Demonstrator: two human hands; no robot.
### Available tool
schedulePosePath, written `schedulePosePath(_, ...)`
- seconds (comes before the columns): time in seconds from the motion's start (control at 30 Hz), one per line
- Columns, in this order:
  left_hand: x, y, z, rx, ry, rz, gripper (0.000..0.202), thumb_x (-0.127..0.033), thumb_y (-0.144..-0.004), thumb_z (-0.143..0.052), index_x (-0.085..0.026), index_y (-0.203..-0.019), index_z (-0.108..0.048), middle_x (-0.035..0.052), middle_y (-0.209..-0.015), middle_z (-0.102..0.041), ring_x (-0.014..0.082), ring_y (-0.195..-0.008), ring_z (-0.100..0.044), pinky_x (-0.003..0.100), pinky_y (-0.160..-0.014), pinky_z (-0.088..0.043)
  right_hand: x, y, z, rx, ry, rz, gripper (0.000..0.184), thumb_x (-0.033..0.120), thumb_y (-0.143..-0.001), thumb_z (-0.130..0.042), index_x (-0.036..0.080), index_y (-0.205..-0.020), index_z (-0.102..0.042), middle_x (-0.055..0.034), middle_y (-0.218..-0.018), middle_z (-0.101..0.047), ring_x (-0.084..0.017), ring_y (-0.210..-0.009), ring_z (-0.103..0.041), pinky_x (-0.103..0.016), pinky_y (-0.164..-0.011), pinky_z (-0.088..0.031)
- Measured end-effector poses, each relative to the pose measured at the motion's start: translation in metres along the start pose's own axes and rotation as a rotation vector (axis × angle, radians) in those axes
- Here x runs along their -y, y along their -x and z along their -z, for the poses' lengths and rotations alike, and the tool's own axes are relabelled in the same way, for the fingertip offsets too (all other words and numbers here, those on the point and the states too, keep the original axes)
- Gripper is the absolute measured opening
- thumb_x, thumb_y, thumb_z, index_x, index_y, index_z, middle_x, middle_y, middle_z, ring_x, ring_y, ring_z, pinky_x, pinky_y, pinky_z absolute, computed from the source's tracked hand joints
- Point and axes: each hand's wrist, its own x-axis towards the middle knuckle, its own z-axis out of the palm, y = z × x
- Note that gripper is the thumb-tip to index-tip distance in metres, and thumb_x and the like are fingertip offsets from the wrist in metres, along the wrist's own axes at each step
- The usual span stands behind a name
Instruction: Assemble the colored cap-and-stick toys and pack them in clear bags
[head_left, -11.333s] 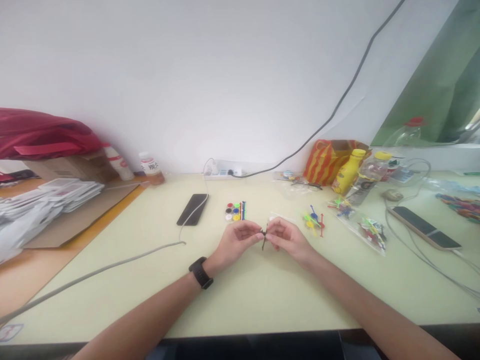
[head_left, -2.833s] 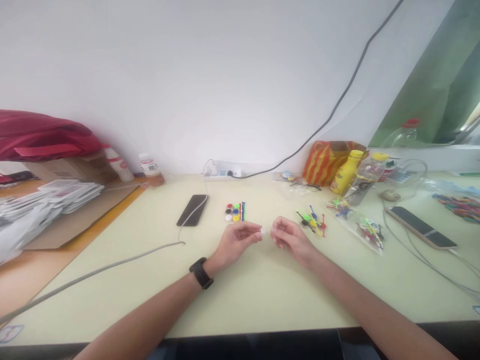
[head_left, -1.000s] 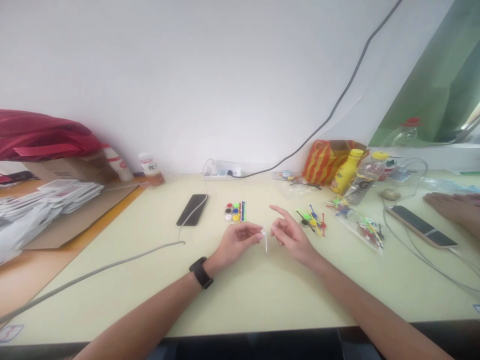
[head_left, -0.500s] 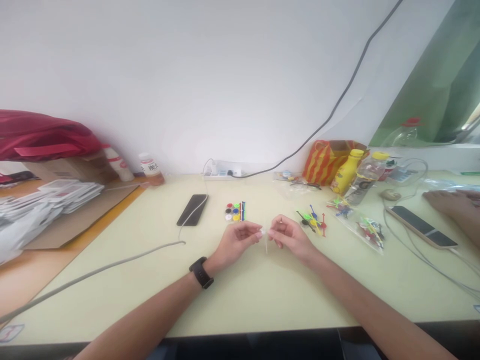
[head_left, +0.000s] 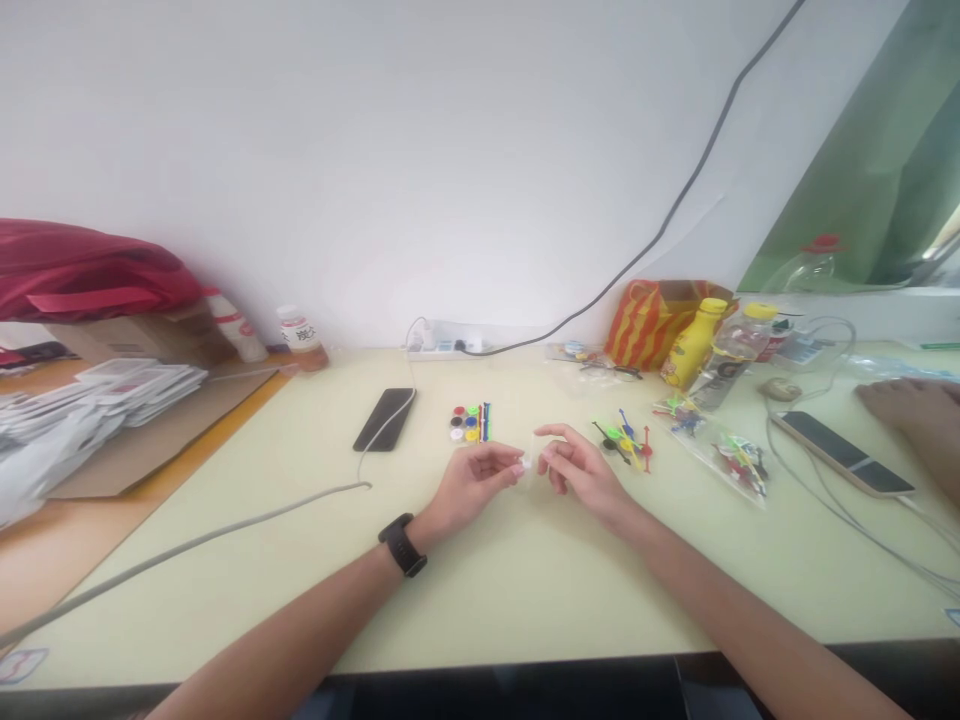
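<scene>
Fingertips of the left grip [head_left: 480, 482] pinch a small white piece [head_left: 527, 462] just above the middle of the surface [head_left: 525, 590]. The right grip [head_left: 581, 472] curls just beside it; whether it presses on it I cannot tell. The piece looks like light, stiff, slippery plastic, best held by its edges. Coloured caps [head_left: 470, 423] and a black phone [head_left: 385, 419] lie toward the back edge, and another person's hand [head_left: 911, 412] rests at the right edge

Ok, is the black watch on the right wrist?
No, the black watch is on the wrist of the left hand, which pinches a small white piece.
</scene>
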Motion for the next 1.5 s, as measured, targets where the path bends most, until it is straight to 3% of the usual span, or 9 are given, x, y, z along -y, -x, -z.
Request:
schedulePosePath(0.17, 0.004, -0.002, 0.002, -0.072, -0.033, -0.028, 0.028, -0.035, -0.083, -0.080, -0.017, -0.104, -0.076, 0.0084, -0.094, -0.076, 0.0187, -0.085, -0.071, 0.031, -0.079, -0.059, -0.002, 0.000, -0.004, -0.162, -0.084, -0.184, 0.051, 0.059, -0.088, -0.064, 0.030, -0.129, -0.055, 0.0035, -0.074, -0.063, -0.010, -0.051, -0.041, -0.026, -0.051, -0.029)
schedulePosePath(0.27, 0.007, -0.003, 0.003, -0.113, -0.037, -0.048, 0.028, -0.035, -0.081, -0.082, -0.017, -0.102, -0.077, 0.0087, -0.094, -0.076, 0.0198, -0.086, -0.071, 0.032, -0.082, -0.059, -0.003, 0.000, 0.001, 0.003, -0.200, -0.274, 0.046, 0.063, -0.091, -0.057, 0.020, -0.075, -0.065, 0.0029, -0.054, -0.050, -0.009, -0.046, -0.032, -0.028, -0.048, -0.019)
schedulePosePath(0.4, 0.009, -0.004, 0.004, -0.129, -0.033, -0.066, 0.029, -0.036, -0.081, -0.082, -0.017, -0.102, -0.077, 0.0086, -0.093, -0.076, 0.0201, -0.086, -0.071, 0.033, -0.082, -0.059, 0.000, -0.001, 0.009, 0.176, -0.383, -0.234, 0.070, 0.062, -0.094, -0.051, 0.021, -0.040, -0.034, 0.0044, -0.041, -0.022, -0.010, -0.044, -0.022, -0.031, -0.049, -0.018)
schedulePosePath(0.7, 0.006, -0.002, 0.003, -0.015, -0.097, -0.049, 0.029, -0.038, -0.086, -0.077, -0.017, -0.106, -0.076, 0.0096, -0.096, -0.077, 0.0213, -0.088, -0.072, 0.033, -0.081, -0.058, 0.003, -0.001, -0.001, 0.084, -0.149, -0.098, 0.034, 0.049, -0.081, -0.077, 0.022, -0.089, -0.057, 0.0006, -0.075, -0.066, -0.010, -0.052, -0.043, -0.026, -0.052, -0.032)
schedulePosePath(0.97, 0.003, -0.001, 0.002, 0.043, -0.112, -0.059, 0.030, -0.039, -0.088, -0.075, -0.016, -0.108, -0.075, 0.0108, -0.098, -0.077, 0.0221, -0.088, -0.072, 0.033, -0.079, -0.058, -0.001, -0.002, 0.001, 0.097, -0.055, -0.059, 0.037, 0.053, -0.083, -0.074, 0.023, -0.099, -0.058, -0.0018, -0.082, -0.069, -0.011, -0.054, -0.047, -0.028, -0.053, -0.039)
schedulePosePath(1.17, 0.004, -0.001, 0.004, 0.006, -0.145, -0.064, 0.030, -0.039, -0.088, -0.075, -0.017, -0.109, -0.075, 0.0095, -0.097, -0.076, 0.0205, -0.087, -0.070, 0.032, -0.080, -0.056, 0.000, 0.003, -0.003, -0.018, 0.047, 0.066, 0.057, 0.051, -0.090, -0.066, 0.031, -0.140, -0.045, 0.0025, -0.084, -0.060, -0.012, -0.057, -0.044, -0.027, -0.053, -0.037)
schedulePosePath(1.27, 0.003, 0.000, 0.003, 0.002, -0.139, -0.058, 0.030, -0.038, -0.088, -0.075, -0.017, -0.108, -0.075, 0.0090, -0.096, -0.076, 0.0201, -0.086, -0.070, 0.032, -0.080, -0.056, -0.001, 0.003, -0.001, -0.021, 0.056, 0.052, 0.035, 0.057, -0.094, -0.057, 0.026, -0.110, -0.065, 0.0022, -0.075, -0.057, -0.012, -0.056, -0.041, -0.028, -0.053, -0.033)
schedulePosePath(1.37, 0.003, -0.001, 0.003, -0.029, -0.150, -0.059, 0.030, -0.040, -0.087, -0.076, -0.017, -0.107, -0.076, 0.0084, -0.094, -0.075, 0.0199, -0.085, -0.069, 0.031, -0.078, -0.055, -0.002, 0.002, 0.003, 0.058, 0.077, -0.026, 0.066, 0.064, -0.099, -0.041, 0.020, -0.050, -0.048, 0.0020, -0.049, -0.036, -0.012, -0.049, -0.032, -0.030, -0.051, -0.025)
schedulePosePath(1.5, 0.006, -0.001, 0.004, -0.038, -0.174, -0.065, 0.030, -0.040, -0.087, -0.075, -0.018, -0.107, -0.076, 0.0080, -0.092, -0.075, 0.0194, -0.083, -0.068, 0.031, -0.076, -0.054, 0.000, -0.001, 0.005, 0.003, -0.024, -0.060, 0.057, 0.064, -0.091, -0.057, 0.020, -0.055, -0.047, 0.0021, -0.051, -0.042, -0.011, -0.049, -0.034, -0.029, -0.048, -0.022)
